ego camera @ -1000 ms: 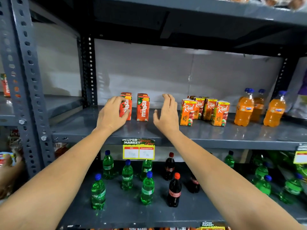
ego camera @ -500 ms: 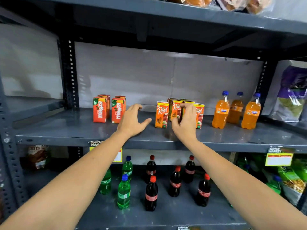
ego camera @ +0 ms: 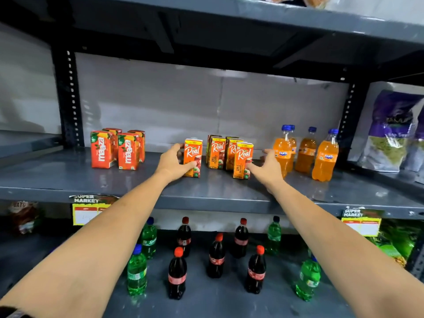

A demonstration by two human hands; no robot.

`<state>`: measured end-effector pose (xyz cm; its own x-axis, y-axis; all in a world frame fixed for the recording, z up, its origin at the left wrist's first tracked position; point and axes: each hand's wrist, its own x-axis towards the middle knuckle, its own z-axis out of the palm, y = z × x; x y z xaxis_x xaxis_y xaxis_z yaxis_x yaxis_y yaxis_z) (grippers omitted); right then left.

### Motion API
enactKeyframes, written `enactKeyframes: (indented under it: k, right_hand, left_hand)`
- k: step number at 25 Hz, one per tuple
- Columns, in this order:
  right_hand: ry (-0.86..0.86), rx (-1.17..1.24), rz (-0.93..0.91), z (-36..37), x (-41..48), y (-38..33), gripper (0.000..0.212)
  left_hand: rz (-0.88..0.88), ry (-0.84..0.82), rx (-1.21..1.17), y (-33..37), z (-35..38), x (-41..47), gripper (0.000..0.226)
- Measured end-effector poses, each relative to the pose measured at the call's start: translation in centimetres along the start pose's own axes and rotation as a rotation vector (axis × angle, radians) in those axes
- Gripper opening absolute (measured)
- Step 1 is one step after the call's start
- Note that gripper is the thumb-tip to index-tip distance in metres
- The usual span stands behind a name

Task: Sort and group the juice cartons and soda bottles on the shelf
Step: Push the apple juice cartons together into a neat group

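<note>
On the middle shelf, several red Maaza cartons stand in a block at the left. Several orange Real cartons stand at the centre, and several orange Fanta bottles stand at the right. One Real carton stands a little left of its group, and my left hand wraps its left side with the thumb on its lower front. My right hand is spread open between the front right Real carton and the nearest Fanta bottle, its thumb at the carton's lower edge.
The lower shelf holds dark cola bottles in the middle with green soda bottles on both sides. Purple bags fill the neighbouring bay at the right. Price tags hang on the shelf's front edge. A steel upright stands left of the Maaza cartons.
Both hands left the Maaza cartons and moved right to the Real cartons. My left hand closed on the leftmost Real carton; my right hand shifted to the group's right side.
</note>
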<state>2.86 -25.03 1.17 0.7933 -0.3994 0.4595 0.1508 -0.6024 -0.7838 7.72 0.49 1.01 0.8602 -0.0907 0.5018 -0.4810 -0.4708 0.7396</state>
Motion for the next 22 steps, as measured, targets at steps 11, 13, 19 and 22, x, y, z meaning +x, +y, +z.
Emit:
enactKeyframes:
  k: [11, 13, 19, 22]
  right_hand:
    - [-0.244, 0.016, 0.008, 0.3, 1.3, 0.3, 0.053]
    - [-0.259, 0.01, -0.006, 0.5, 1.4, 0.2, 0.051]
    - [-0.285, 0.029, -0.003, 0.7, 1.9, 0.3, 0.049]
    - [-0.291, 0.053, 0.017, 0.8, 2.0, 0.5, 0.047]
  left_hand:
    - [-0.04, -0.017, -0.072, 1.6, 4.8, 1.6, 0.061]
    - [-0.052, -0.019, -0.057, 1.7, 5.0, 1.7, 0.059]
    - [-0.029, -0.008, -0.012, 1.9, 5.5, 1.9, 0.054]
    - [-0.018, -0.028, -0.002, 2.0, 5.6, 1.9, 0.054]
